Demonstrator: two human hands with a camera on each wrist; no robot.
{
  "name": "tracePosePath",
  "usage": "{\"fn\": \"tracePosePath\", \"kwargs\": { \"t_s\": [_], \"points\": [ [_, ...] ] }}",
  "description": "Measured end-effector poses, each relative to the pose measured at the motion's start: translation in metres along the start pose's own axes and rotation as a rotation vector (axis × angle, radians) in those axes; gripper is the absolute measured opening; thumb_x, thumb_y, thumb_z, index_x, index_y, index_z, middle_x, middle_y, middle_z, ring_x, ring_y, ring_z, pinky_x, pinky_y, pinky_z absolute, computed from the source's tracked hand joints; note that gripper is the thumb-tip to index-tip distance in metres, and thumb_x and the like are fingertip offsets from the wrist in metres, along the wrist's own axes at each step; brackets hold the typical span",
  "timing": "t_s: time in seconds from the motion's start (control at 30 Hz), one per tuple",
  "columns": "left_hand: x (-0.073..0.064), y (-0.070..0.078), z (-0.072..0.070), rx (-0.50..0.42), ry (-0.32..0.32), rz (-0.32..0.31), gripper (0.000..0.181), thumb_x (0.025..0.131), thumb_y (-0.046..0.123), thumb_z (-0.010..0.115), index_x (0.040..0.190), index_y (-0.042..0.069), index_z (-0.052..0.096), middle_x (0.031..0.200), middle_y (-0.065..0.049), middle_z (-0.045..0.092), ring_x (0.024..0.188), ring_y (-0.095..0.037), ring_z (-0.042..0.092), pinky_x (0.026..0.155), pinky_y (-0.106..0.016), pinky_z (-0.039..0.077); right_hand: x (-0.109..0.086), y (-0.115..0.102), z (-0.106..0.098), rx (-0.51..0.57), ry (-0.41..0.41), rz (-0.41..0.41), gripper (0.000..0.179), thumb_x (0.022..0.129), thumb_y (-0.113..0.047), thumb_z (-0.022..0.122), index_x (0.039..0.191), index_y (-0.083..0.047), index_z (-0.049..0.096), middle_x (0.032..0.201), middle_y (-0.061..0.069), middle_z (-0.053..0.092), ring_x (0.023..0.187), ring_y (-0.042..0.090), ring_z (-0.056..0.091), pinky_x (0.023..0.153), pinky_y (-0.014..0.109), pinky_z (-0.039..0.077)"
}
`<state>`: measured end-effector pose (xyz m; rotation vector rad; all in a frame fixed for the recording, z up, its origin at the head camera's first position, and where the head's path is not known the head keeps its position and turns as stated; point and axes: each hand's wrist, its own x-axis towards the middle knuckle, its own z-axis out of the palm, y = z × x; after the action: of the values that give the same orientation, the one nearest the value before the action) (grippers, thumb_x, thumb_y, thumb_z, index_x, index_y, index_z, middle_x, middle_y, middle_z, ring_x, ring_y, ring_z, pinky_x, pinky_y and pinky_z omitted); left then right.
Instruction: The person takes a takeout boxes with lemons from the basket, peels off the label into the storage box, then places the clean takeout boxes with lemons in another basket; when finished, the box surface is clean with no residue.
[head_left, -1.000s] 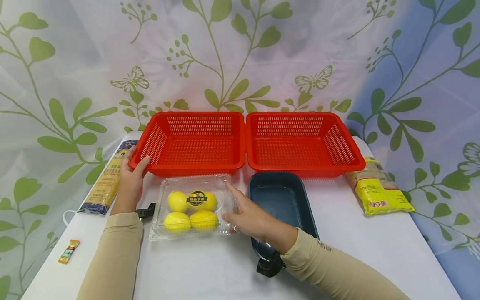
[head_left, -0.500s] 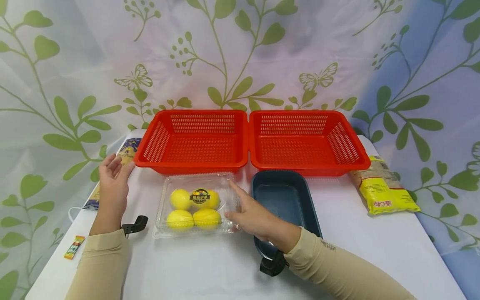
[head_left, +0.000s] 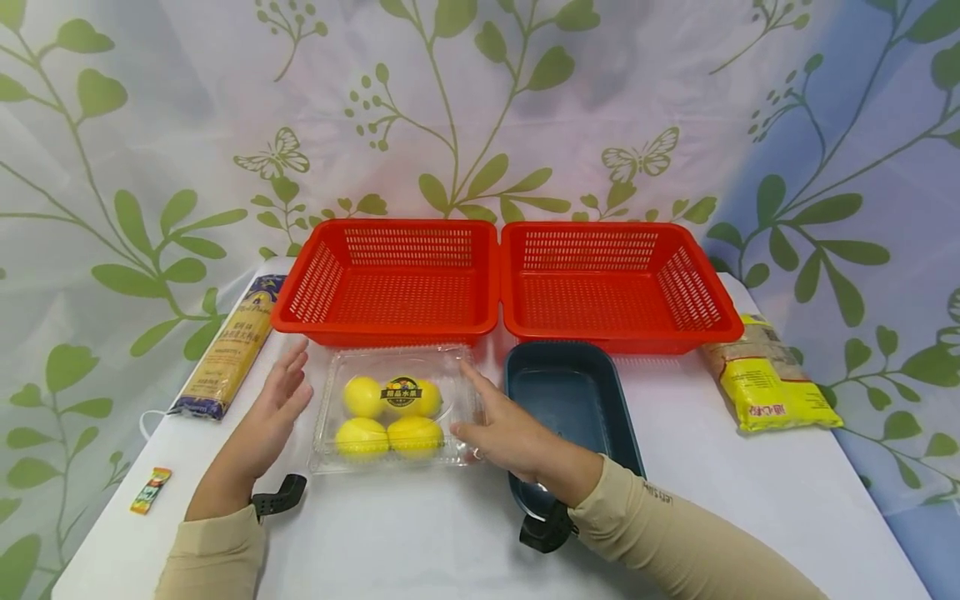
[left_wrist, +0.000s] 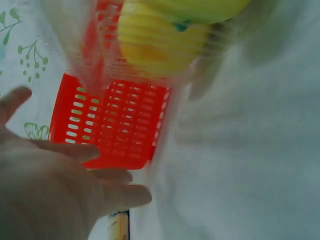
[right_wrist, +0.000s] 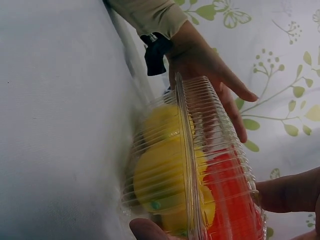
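A clear plastic clamshell box (head_left: 397,411) with a dark label on its lid lies mid-table, holding several yellow fruits (head_left: 363,437) that look like lemons. My right hand (head_left: 517,442) is at the box's right end, thumb and fingers spread along its edge; in the right wrist view a finger (right_wrist: 147,230) shows low by the box, another digit (right_wrist: 287,193) near its top. My left hand (head_left: 262,425) hovers just left of the box, apart from it, fingers extended and holding nothing. In the left wrist view its fingers (left_wrist: 125,197) point toward the red basket.
Two red baskets (head_left: 386,337) (head_left: 618,340) stand side by side behind the box. A dark blue dish (head_left: 566,400) sits under the right forearm. A pasta packet (head_left: 232,350) and small sachet (head_left: 152,490) lie left, a yellow bag (head_left: 776,379) right.
My left hand has come away from the left basket's corner, swung left, then moved right toward the box. The right hand has stayed at the box's right end.
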<state>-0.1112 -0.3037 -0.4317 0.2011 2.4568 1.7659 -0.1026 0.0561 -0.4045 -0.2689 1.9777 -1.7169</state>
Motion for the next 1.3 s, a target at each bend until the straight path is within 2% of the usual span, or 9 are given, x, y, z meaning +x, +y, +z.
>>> {"fn": "tracePosePath", "kwargs": {
  "t_s": [0.17, 0.3, 0.43, 0.53, 0.57, 0.7, 0.8, 1.07, 1.3],
  "points": [
    [-0.003, -0.010, 0.006, 0.031, -0.110, 0.096, 0.077, 0.108, 0.014, 0.054, 0.170, 0.031, 0.012, 0.175, -0.010, 0.005, 0.154, -0.051, 0.009, 0.111, -0.079, 0.019, -0.001, -0.001, 0.000, 0.006, -0.003, -0.011, 0.089, 0.101, -0.003, 0.066, 0.170, -0.028, 0.016, 0.173, 0.009, 0.011, 0.141, 0.050, 0.038, 0.080, 0.044, 0.062],
    [-0.002, -0.014, 0.008, 0.007, -0.197, 0.165, 0.084, 0.104, 0.005, 0.054, 0.171, 0.030, 0.009, 0.175, -0.007, 0.002, 0.152, -0.058, 0.007, 0.109, -0.078, 0.021, -0.001, 0.000, 0.000, 0.012, 0.000, -0.011, 0.089, 0.101, -0.003, 0.067, 0.170, -0.028, 0.016, 0.173, 0.009, 0.011, 0.142, 0.051, 0.037, 0.081, 0.046, 0.062],
    [-0.001, -0.016, 0.010, 0.004, -0.226, 0.192, 0.090, 0.102, 0.001, 0.057, 0.171, 0.030, 0.006, 0.175, 0.000, -0.002, 0.155, -0.050, -0.003, 0.120, -0.043, 0.026, -0.001, -0.001, 0.000, -0.007, 0.003, 0.005, 0.090, 0.101, -0.005, 0.068, 0.170, -0.031, 0.016, 0.173, 0.009, 0.012, 0.141, 0.050, 0.037, 0.082, 0.045, 0.062],
    [0.001, -0.017, 0.014, -0.012, -0.218, 0.191, 0.092, 0.101, -0.002, 0.059, 0.171, 0.029, 0.007, 0.175, 0.004, -0.003, 0.157, -0.039, -0.010, 0.115, -0.014, 0.019, -0.001, -0.001, 0.000, -0.023, 0.010, 0.015, 0.090, 0.101, -0.006, 0.068, 0.170, -0.032, 0.017, 0.173, 0.010, 0.013, 0.140, 0.049, 0.038, 0.082, 0.045, 0.063],
    [0.001, -0.018, 0.015, -0.019, -0.215, 0.187, 0.092, 0.101, -0.003, 0.059, 0.171, 0.028, 0.008, 0.175, 0.004, -0.003, 0.157, -0.037, -0.011, 0.115, -0.013, 0.018, -0.001, 0.000, 0.000, -0.026, 0.013, 0.020, 0.090, 0.101, -0.006, 0.068, 0.170, -0.032, 0.017, 0.173, 0.009, 0.013, 0.140, 0.049, 0.038, 0.082, 0.044, 0.063],
    [0.004, -0.020, 0.019, -0.004, -0.193, 0.152, 0.091, 0.100, 0.003, 0.064, 0.171, 0.028, 0.011, 0.175, 0.003, -0.001, 0.158, -0.033, -0.011, 0.126, -0.046, 0.007, -0.001, -0.001, 0.000, -0.033, 0.022, 0.034, 0.090, 0.101, -0.006, 0.069, 0.170, -0.034, 0.017, 0.173, 0.009, 0.014, 0.141, 0.048, 0.038, 0.082, 0.044, 0.063],
    [0.005, -0.023, 0.020, 0.030, -0.195, 0.142, 0.089, 0.101, 0.008, 0.065, 0.170, 0.032, 0.014, 0.175, 0.003, 0.001, 0.158, -0.031, -0.011, 0.118, -0.073, -0.001, -0.001, 0.000, 0.000, -0.033, 0.024, 0.032, 0.090, 0.101, -0.007, 0.069, 0.170, -0.034, 0.017, 0.172, 0.009, 0.014, 0.142, 0.048, 0.038, 0.082, 0.044, 0.063],
    [0.006, -0.027, 0.020, 0.083, -0.192, 0.142, 0.088, 0.099, 0.017, 0.068, 0.169, 0.035, 0.017, 0.175, 0.004, 0.007, 0.158, -0.030, -0.008, 0.112, -0.081, -0.001, -0.001, 0.001, 0.000, -0.025, 0.031, 0.026, 0.091, 0.100, -0.007, 0.070, 0.170, -0.035, 0.019, 0.172, 0.008, 0.015, 0.141, 0.048, 0.037, 0.081, 0.043, 0.063],
    [0.005, -0.026, 0.021, 0.127, -0.181, 0.116, 0.086, 0.095, 0.024, 0.072, 0.166, 0.026, 0.024, 0.174, -0.005, 0.016, 0.159, -0.035, -0.004, 0.113, -0.080, 0.003, -0.001, 0.002, 0.000, -0.023, 0.028, 0.027, 0.091, 0.099, -0.007, 0.071, 0.169, -0.037, 0.019, 0.172, 0.009, 0.015, 0.140, 0.048, 0.037, 0.081, 0.043, 0.063]
  ]
}}
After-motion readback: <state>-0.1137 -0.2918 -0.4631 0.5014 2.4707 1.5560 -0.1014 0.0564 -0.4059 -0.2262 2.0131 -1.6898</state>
